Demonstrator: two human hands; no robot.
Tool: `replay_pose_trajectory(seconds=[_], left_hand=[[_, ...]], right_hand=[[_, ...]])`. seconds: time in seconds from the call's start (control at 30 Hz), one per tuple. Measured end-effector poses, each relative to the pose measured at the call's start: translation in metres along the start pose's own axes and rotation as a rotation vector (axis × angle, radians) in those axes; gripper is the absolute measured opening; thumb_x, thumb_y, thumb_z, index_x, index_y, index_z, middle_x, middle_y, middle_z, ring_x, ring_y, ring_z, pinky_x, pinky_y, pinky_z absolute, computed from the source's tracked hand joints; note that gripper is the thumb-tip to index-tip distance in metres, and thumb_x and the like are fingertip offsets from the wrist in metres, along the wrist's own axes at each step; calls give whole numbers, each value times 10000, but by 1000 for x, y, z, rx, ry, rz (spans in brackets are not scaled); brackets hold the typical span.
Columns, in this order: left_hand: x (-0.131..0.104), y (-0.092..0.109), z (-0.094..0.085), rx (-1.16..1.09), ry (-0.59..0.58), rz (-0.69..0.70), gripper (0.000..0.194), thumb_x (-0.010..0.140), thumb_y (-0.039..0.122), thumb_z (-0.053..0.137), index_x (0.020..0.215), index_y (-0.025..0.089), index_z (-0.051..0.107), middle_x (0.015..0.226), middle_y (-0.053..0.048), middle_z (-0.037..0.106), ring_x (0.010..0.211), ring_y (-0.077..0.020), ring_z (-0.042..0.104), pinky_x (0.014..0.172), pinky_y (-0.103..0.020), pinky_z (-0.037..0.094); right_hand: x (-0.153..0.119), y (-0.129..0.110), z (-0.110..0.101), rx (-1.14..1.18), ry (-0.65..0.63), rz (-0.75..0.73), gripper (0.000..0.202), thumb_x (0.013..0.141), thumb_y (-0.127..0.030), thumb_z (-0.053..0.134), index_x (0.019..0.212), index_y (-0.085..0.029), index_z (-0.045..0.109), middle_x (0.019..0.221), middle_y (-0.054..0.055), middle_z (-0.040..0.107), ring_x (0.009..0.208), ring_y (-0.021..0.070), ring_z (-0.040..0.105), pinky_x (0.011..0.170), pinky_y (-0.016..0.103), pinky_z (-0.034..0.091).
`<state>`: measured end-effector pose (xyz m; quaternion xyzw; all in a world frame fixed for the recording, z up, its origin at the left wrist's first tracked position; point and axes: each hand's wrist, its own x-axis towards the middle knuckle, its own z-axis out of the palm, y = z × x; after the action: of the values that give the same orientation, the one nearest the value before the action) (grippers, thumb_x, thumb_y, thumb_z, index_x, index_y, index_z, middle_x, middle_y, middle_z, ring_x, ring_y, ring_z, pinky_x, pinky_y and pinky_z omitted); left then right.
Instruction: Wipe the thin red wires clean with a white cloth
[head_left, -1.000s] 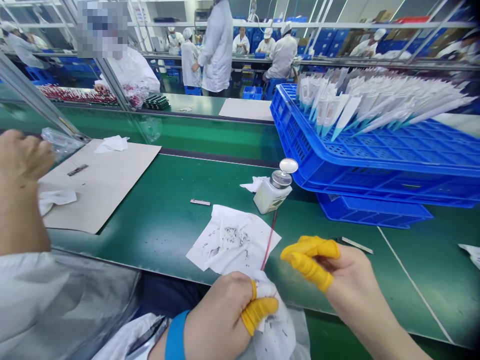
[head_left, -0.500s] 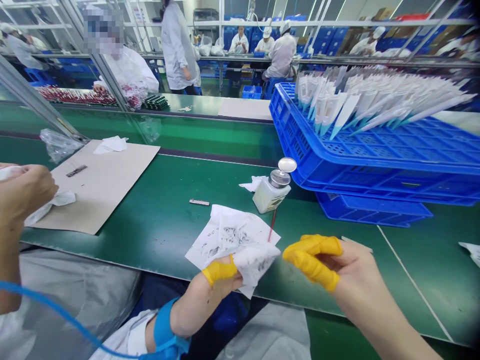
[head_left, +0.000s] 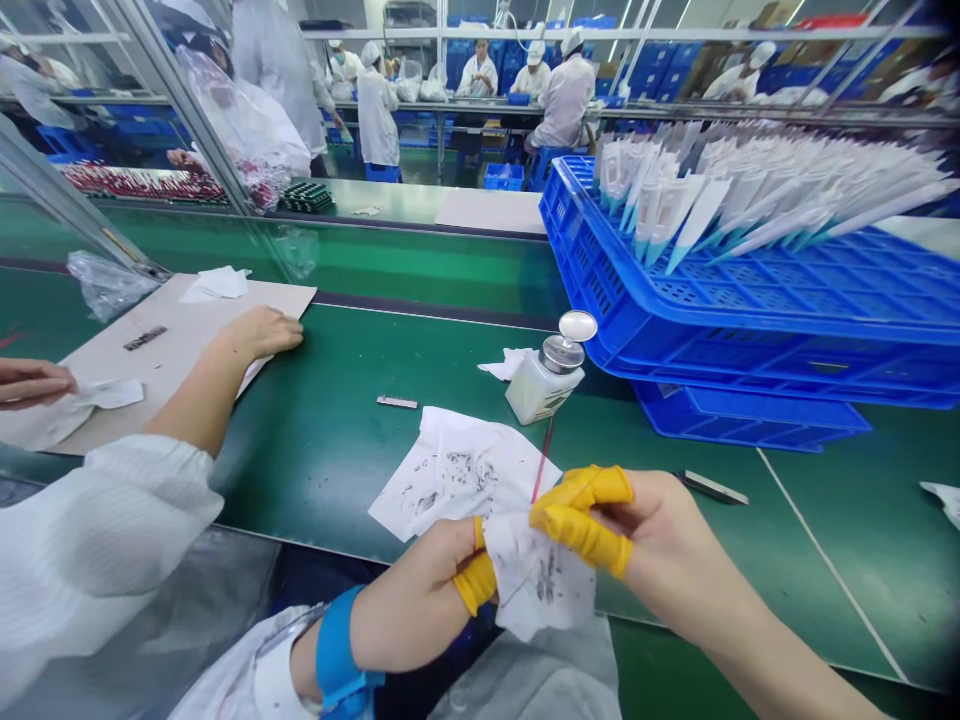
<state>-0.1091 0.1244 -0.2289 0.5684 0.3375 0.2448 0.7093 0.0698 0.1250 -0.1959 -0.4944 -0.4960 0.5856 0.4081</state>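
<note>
A smudged white cloth (head_left: 546, 580) hangs between my two hands over the table's front edge. My left hand (head_left: 442, 575), with yellow finger cots and a blue wrist strap, is closed on the cloth's left side; its fingertips are partly hidden behind it. My right hand (head_left: 607, 520), also in yellow finger cots, pinches the cloth's upper edge. Just beyond lies a stained white sheet (head_left: 442, 470) with dark marks and small bits. A thin red stick (head_left: 542, 460) rests at its right side. Behind it stands a white pump bottle (head_left: 544, 388) with a metal lid tilted up.
Blue crates (head_left: 750, 330) holding many white strips stand at the right. A small metal strip (head_left: 397, 402) lies left of the bottle, and a dark blade-like piece (head_left: 712, 487) right of my hand. A co-worker's hand (head_left: 266, 332) reaches over cardboard (head_left: 187, 350) at left.
My right hand has moved left and now grips the cloth, which hangs turned more towards me. At left, a co-worker's arm has reached out across the cardboard.
</note>
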Motion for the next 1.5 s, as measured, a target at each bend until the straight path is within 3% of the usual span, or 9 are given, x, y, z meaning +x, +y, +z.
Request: replay_pose_trajectory(seconds=[0.23, 0.4, 0.6, 0.73, 0.87, 1.07, 1.23, 1.33, 1.5], left_hand=[[11, -7, 4, -334, -1, -28, 429, 685, 549, 655, 716, 122, 644, 633, 21, 558, 607, -65, 465, 631, -169, 419], [15, -10, 11, -436, -45, -85, 414, 623, 498, 735, 751, 112, 660, 670, -11, 606, 614, -79, 530, 625, -192, 447], [13, -3, 11, -337, 5, -55, 357, 657, 451, 728, 689, 97, 695, 597, -23, 612, 596, -84, 539, 594, -178, 443], [10, -1, 11, -304, 28, -59, 345, 662, 446, 724, 687, 103, 698, 612, -28, 615, 580, -85, 534, 581, -186, 442], [10, 1, 12, -304, 9, -66, 326, 669, 422, 724, 679, 99, 691, 634, -30, 612, 577, -87, 540, 580, -190, 442], [12, 7, 13, -230, 14, -89, 327, 617, 405, 767, 664, 87, 708, 606, -27, 599, 546, -77, 507, 551, -172, 423], [8, 5, 16, -136, 22, -66, 423, 665, 498, 695, 677, 75, 703, 628, -67, 630, 566, -101, 532, 580, -197, 443], [4, 0, 17, -90, 69, -70, 468, 668, 535, 672, 689, 68, 702, 649, -94, 650, 585, -126, 549, 597, -223, 453], [0, -6, 16, -30, 82, -71, 493, 696, 543, 637, 712, 56, 711, 678, -133, 671, 599, -157, 563, 596, -254, 456]], right_hand=[[1, 10, 1, -6, 0, -82, 63, 634, -259, 783, 656, -231, 732, 632, 13, 670, 565, 116, 607, 522, 165, 512], [-2, 18, 6, 51, -27, -59, 95, 639, -290, 784, 712, -239, 750, 624, 19, 674, 578, 124, 620, 527, 164, 512], [-4, 19, 3, 113, -2, 13, 224, 561, -360, 825, 744, -251, 755, 662, 29, 688, 624, 148, 635, 575, 199, 535], [-7, 12, 3, 130, 96, 131, 338, 530, -482, 811, 770, -252, 751, 638, 9, 652, 617, 127, 594, 602, 208, 523], [-8, 10, 3, 173, 139, 77, 287, 574, -505, 781, 742, -275, 741, 710, 5, 667, 690, 128, 595, 670, 213, 516], [-9, 15, -2, 9, 63, -103, 136, 612, -328, 802, 627, -236, 705, 619, 0, 620, 596, 117, 552, 576, 205, 482], [-5, 12, -5, 39, 135, -18, 228, 591, -395, 799, 592, -210, 667, 616, 1, 597, 562, 112, 523, 545, 217, 471], [-3, 7, -7, 56, 122, -65, 208, 594, -380, 800, 577, -220, 669, 601, 2, 613, 583, 124, 538, 576, 232, 472], [-3, -3, -7, 55, 253, -64, 259, 530, -453, 820, 536, -238, 675, 561, -4, 576, 565, 119, 496, 573, 237, 455]])
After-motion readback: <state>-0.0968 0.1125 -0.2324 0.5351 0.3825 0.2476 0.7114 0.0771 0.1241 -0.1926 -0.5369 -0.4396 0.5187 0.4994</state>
